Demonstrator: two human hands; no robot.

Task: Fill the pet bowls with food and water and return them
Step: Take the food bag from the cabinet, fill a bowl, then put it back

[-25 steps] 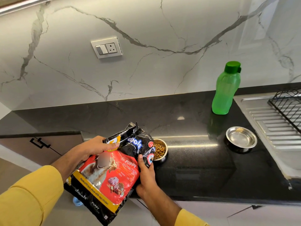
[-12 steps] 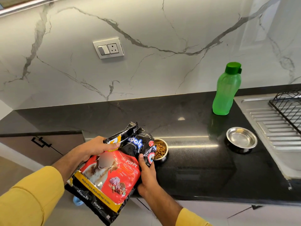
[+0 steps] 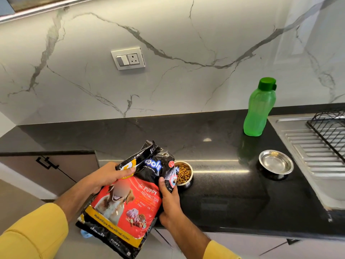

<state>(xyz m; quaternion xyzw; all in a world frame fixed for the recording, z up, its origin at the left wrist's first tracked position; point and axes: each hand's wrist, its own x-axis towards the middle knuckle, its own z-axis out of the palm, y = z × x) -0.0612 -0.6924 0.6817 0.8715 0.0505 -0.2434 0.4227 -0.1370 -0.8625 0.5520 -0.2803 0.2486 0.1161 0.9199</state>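
Fingers curled around food bag

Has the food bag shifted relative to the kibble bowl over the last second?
No. The food bag sits as before, its top corner overlapping the left rim of the kibble bowl; only the camera drifted slightly.

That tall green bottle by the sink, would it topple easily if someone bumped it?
Probably: the green bottle stands tall on a narrow base. Its smooth plastic might slide on the glossy black counter. How full it is cannot be told.
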